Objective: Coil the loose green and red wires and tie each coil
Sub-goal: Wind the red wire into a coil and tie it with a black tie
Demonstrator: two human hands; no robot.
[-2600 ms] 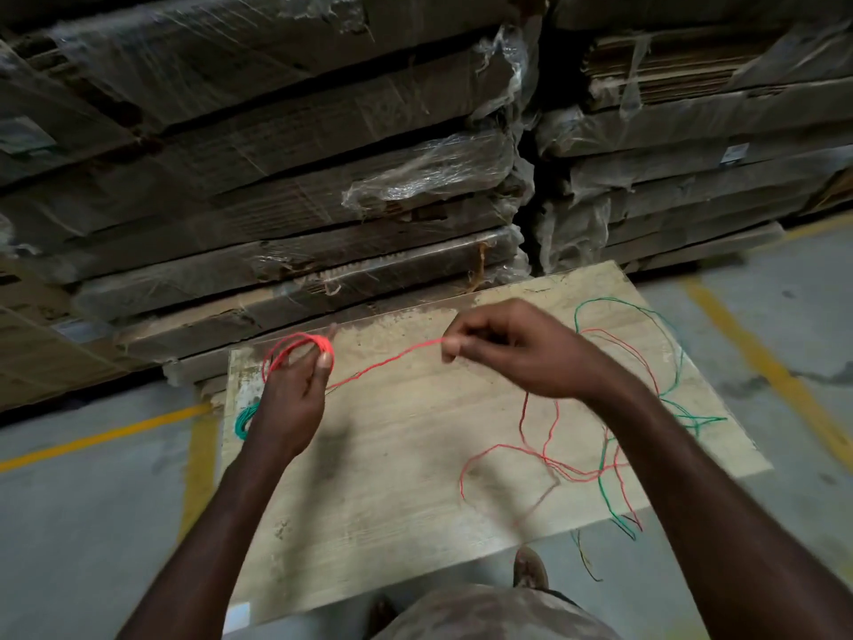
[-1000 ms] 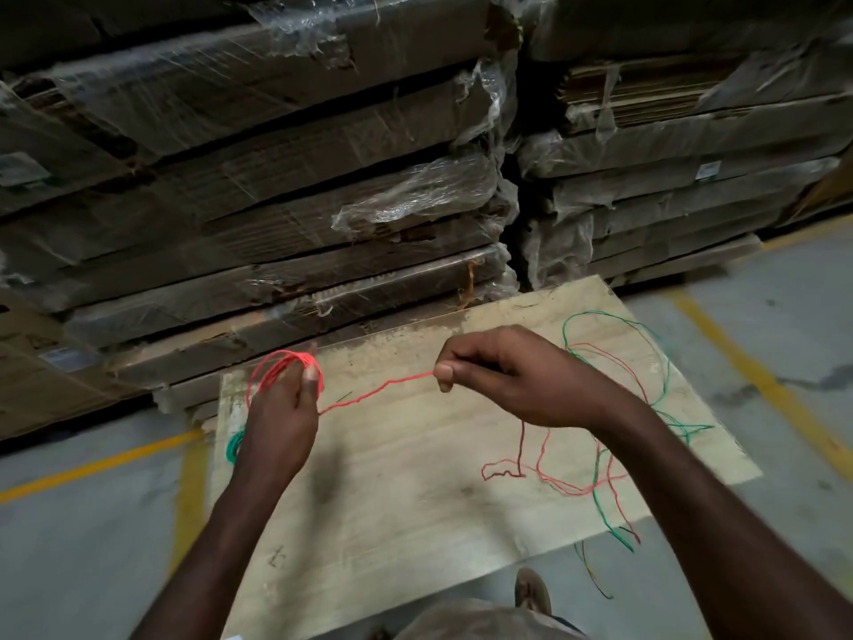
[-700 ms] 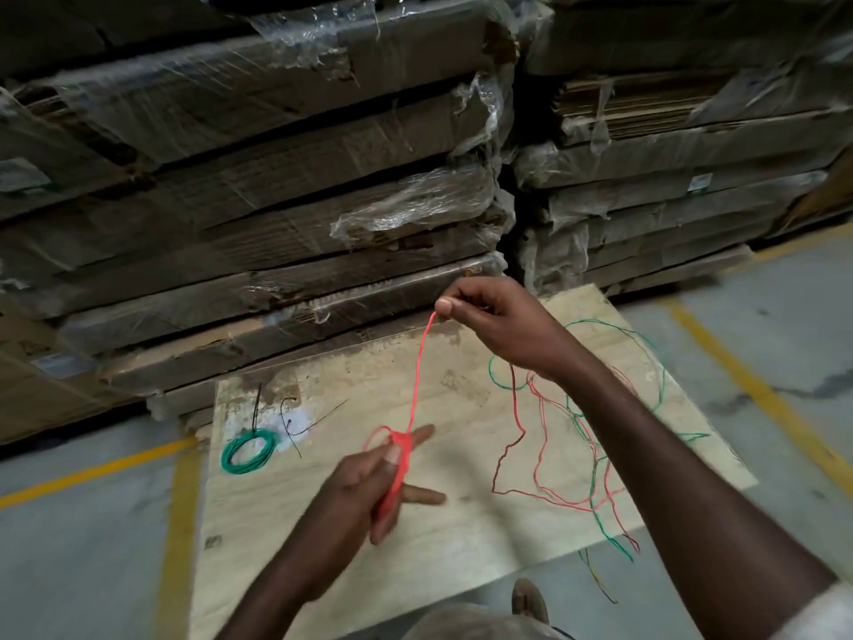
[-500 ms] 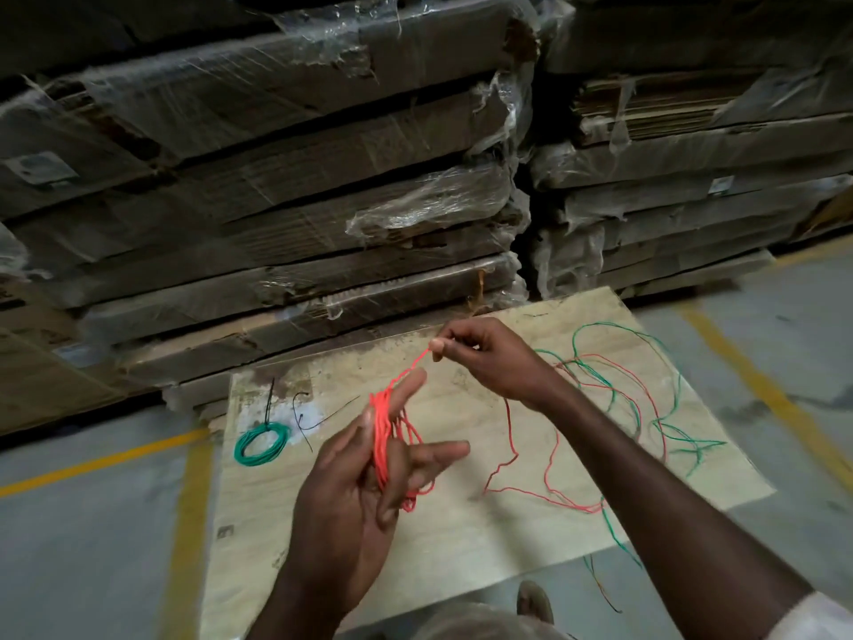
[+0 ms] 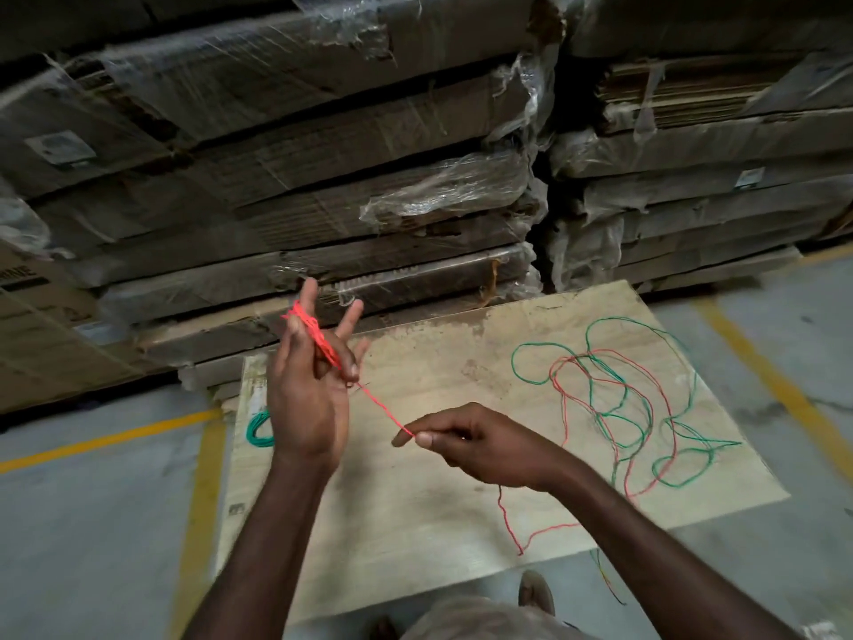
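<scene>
Left hand (image 5: pixel 307 399) is raised above the pale plywood board table (image 5: pixel 415 524), palm toward the camera, fingers upright and loosely spread. A small coil of thin red wire (image 5: pixel 318 339) is looped around its fingers; the thumb presses the coil down near the lower end. So the left grip is holding the red coil.

Right hand (image 5: pixel 480 445) is lower and to the right, above the board. Thumb and forefinger are pressed together, pinching the same red wire just beside the fingertip; the other fingers are curled under. A taut straight run of the wire goes from the left-hand coil down to this pinch.

Past the right hand, the slack red wire drops below the wrist, lies across the near part of the board and bends back to the right under the forearm.

Loose tangle of thin green and red wires (image 5: pixel 632 408) lies on the right half of the board, strands crossing each other in several open loops. Which red strand joins the one in hand: cannot tell.

Small finished coil of green wire (image 5: pixel 256 431) lies flat near the board's left edge, partly hidden behind the left wrist. Whether it is tied is hidden.

Behind the board: stacks of flattened cardboard bundles in clear plastic wrap (image 5: pixel 369 177). Grey concrete floor with yellow painted lines (image 5: pixel 92 501) around it.
</scene>
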